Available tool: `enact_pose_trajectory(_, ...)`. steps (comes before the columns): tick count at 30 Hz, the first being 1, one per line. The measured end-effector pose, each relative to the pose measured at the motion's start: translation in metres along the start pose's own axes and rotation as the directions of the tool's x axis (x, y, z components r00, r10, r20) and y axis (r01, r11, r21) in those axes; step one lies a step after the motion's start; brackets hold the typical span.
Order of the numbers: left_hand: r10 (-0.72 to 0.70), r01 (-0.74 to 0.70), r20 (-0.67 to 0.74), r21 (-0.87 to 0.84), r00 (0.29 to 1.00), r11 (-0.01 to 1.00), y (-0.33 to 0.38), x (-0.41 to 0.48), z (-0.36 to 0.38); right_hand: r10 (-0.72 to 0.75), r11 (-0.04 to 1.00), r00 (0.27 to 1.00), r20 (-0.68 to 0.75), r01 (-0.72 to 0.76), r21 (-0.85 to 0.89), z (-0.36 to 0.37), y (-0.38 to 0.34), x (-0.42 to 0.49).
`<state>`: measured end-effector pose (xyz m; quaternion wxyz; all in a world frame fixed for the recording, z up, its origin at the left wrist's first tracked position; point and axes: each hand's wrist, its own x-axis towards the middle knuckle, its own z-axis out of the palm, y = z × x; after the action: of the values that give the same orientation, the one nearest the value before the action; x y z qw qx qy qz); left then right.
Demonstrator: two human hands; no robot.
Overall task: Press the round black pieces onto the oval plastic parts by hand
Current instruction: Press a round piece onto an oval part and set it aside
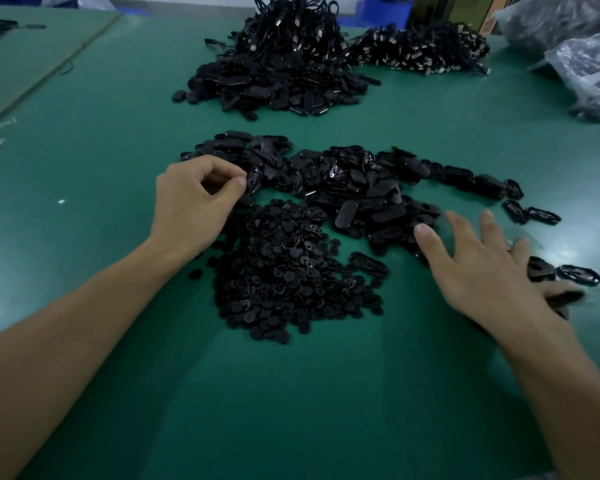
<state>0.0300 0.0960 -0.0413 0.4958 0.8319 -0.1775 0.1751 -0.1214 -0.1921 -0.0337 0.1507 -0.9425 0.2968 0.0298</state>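
At the middle of the green table (118,140) lies a heap of round black pieces (278,271). Just behind it, touching its far edge, a long band of oval plastic parts (354,188) runs off to the right. The left grip (194,202), a bare hand, is curled at the band's left end, with thumb and forefinger tips closed on one glossy oval part (253,181) that stands tilted. The right grip (482,268) is spread wide over the band's near right side and holds nothing (it is blurred, and the dark pieces by its little finger cannot be made out). Two loose ovals (579,275) lie just beyond its fingers. Farther back, well apart, rises a tall pile of ovals and cables (278,71), with a lower cable pile (426,50) beside it and clear plastic bags (589,71) at the right edge. A raised board edge (49,72) crosses the far left. Bare green surface stretches left of the heaps and between the forearms.
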Motion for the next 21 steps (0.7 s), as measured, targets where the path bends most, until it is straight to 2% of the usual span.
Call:
enact_pose_trajectory(2, 0.003, -0.003, -0.002, 0.000, 1.000, 1.000, -0.001, -0.001, 0.000, 0.004, 1.000, 1.000, -0.005, -0.004, 0.020, 0.003, -0.013, -0.005)
enact_pose_trajectory(5, 0.005, -0.005, 0.004, 0.009, 1.000, 1.000, -0.002, -0.002, 0.000, -0.018, 0.996, 0.999, -0.048, 0.013, -0.090, 0.010, -0.034, -0.001)
enact_pose_trajectory(7, 0.001, -0.001, 0.005, 0.010, 1.000, 1.000, -0.002, -0.002, 0.000, -0.063, 0.994, 0.996, -0.062, 0.057, -0.095, 0.013, -0.049, 0.009)
enact_pose_trajectory(13, 0.016, -0.016, 0.010, 0.017, 1.000, 1.000, -0.001, -0.001, -0.001, -0.209, 0.953, 0.968, -0.137, 0.233, 0.192, 0.008, -0.087, 0.027)
enact_pose_trajectory(17, 0.014, -0.014, 0.011, 0.012, 1.000, 1.000, -0.001, -0.001, -0.001, -0.315, 0.911, 0.923, -0.219, 0.360, 0.204, -0.013, -0.074, 0.020)
enact_pose_trajectory(19, 0.013, -0.013, 0.012, 0.009, 1.000, 1.000, -0.002, -0.002, 0.000, -0.303, 0.936, 0.929, -0.214, 0.333, 0.118, -0.020, -0.057, 0.011)
enact_pose_trajectory(21, 0.006, -0.006, 0.008, 0.007, 1.000, 1.000, -0.002, -0.002, 0.000, -0.204, 0.978, 0.969, -0.137, 0.209, 0.019, -0.021, -0.032, 0.000)
